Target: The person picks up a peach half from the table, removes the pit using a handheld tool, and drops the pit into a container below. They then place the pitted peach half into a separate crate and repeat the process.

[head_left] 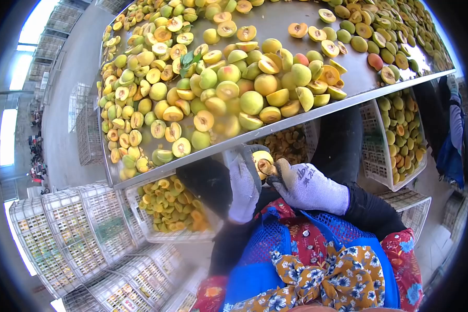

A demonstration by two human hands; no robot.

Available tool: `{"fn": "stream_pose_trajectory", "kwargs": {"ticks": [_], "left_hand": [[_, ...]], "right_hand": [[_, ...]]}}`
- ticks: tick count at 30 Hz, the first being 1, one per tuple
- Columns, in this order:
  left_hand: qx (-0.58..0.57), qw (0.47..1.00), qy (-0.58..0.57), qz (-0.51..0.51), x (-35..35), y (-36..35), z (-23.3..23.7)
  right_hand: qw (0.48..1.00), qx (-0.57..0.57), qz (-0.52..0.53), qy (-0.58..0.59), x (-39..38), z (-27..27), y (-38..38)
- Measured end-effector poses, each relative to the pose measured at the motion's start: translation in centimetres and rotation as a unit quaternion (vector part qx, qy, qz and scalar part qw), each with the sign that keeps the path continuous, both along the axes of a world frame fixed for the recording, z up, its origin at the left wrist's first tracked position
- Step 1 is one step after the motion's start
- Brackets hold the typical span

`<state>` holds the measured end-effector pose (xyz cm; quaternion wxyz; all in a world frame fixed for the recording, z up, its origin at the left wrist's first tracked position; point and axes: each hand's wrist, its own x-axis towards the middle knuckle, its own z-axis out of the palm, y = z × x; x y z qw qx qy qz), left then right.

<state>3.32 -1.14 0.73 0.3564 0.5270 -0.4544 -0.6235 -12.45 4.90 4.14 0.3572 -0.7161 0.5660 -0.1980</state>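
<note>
Head view looks down on the held fruit (262, 162), a small yellow-green one opened up so its orange flesh and brown stone face the camera. It sits between the two gloved hands, just below the near edge of the tabletop (275, 21) and above the person's lap.

The left hand (244, 182), in a pale grey glove, comes up from a black sleeve. Its fingers curl closed around the far and left side of the fruit. The right hand (309, 187), in a white glove with dark print on its back, reaches in from the right with the wrist bent. It is closed too, its stained thumb pressing on the fruit's right side. Something dark shows under that thumb, but what it is cannot be told.

Whole and halved fruit lie heaped on the metal tabletop. A white crate (171, 208) of halves stands beneath it on the left, with another crate (400, 135) on the right. A blue mesh apron (265, 244) covers floral clothing.
</note>
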Motion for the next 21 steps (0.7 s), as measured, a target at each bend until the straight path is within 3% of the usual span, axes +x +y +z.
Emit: {"fn": "stream_pose_trajectory", "kwargs": {"ticks": [3,6,9,12,13,14,15,17,19,20,21], "left_hand": [[-0.072,0.996,-0.022,0.050,-1.2,0.8,-0.2],[-0.182,0.969,-0.167,0.027,-1.7,1.4,0.3],[-0.155,0.963,-0.222,-0.018,-1.8,1.3,1.3],[-0.160,0.968,-0.194,0.013,-2.4,1.9,-0.4],[-0.158,0.971,-0.177,0.014,-2.4,2.1,-0.8],[-0.155,0.977,-0.147,0.003,-2.4,1.9,-1.0],[-0.152,0.982,-0.114,-0.013,-2.4,1.7,-1.2],[-0.144,0.987,-0.045,-0.052,-2.3,1.0,-1.7],[-0.137,0.985,0.012,-0.101,-2.0,0.1,-1.6],[-0.130,0.983,0.032,-0.125,-1.7,-0.1,-1.5],[-0.123,0.980,0.052,-0.150,-1.6,-0.1,-1.4]], "right_hand": [[0.995,0.048,-0.029,-0.085,-0.4,0.2,0.5],[0.984,0.055,-0.027,-0.168,-0.7,-1.7,0.9],[0.992,0.098,-0.029,-0.078,-0.7,-0.6,1.4],[0.979,-0.149,0.022,-0.135,-0.9,-2.8,1.5],[0.960,0.067,-0.016,-0.272,-1.2,-2.3,1.6],[0.876,0.277,-0.052,-0.391,-1.9,-1.4,1.4],[0.736,0.467,-0.083,-0.483,-2.3,-0.5,1.1],[0.832,0.319,-0.044,-0.451,-2.0,-0.6,1.6],[0.770,0.380,-0.079,-0.507,-2.3,0.6,1.0],[0.691,0.447,-0.127,-0.554,-2.3,0.7,1.1],[0.596,0.491,-0.105,-0.626,-2.5,0.1,1.4]]}}
